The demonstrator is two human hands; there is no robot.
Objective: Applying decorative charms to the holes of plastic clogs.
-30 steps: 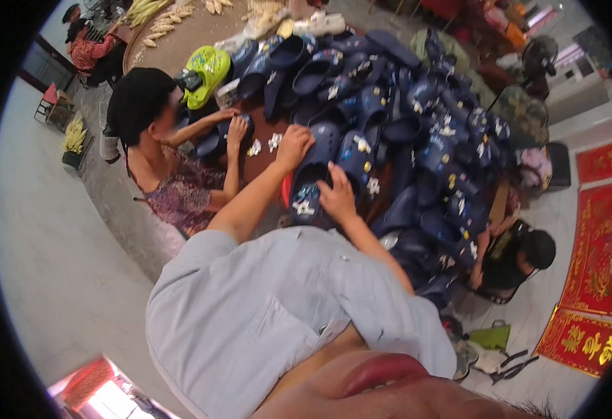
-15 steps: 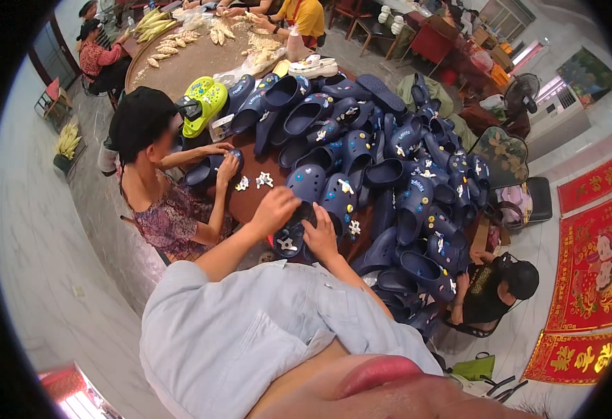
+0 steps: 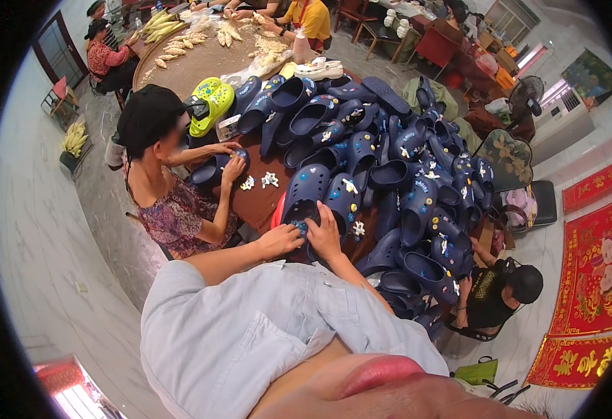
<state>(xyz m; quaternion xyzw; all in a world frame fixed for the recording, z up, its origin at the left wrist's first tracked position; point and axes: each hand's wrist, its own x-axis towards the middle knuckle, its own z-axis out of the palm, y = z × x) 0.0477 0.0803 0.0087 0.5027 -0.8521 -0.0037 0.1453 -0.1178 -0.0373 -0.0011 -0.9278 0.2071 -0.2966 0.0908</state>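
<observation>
Close in front of me lies a navy clog (image 3: 304,190) with holes in its toe. My left hand (image 3: 280,241) is closed at its near end, fingertips pinching a small blue shoe charm (image 3: 300,227). My right hand (image 3: 325,236) grips the same clog from its right side, thumb towards the charm and fingers along the edge. Part of the clog is hidden beneath both hands. Just right of it is another navy clog (image 3: 341,197) carrying several charms. White figure-shaped charms (image 3: 269,179) lie loose on the brown table, left of the clogs.
A large pile of navy clogs (image 3: 418,195) covers the table to the right. At my left, a person in a black cap (image 3: 149,119) handles a clog; another person (image 3: 505,290) sits at right. Lime-green clogs (image 3: 211,105) and a round table with peeled corn (image 3: 180,49) are farther off.
My left hand has come down and nearer to me, meeting my right thumb at the clog. The white charm seen there before is now out of sight. Something red shows beside the clog.
</observation>
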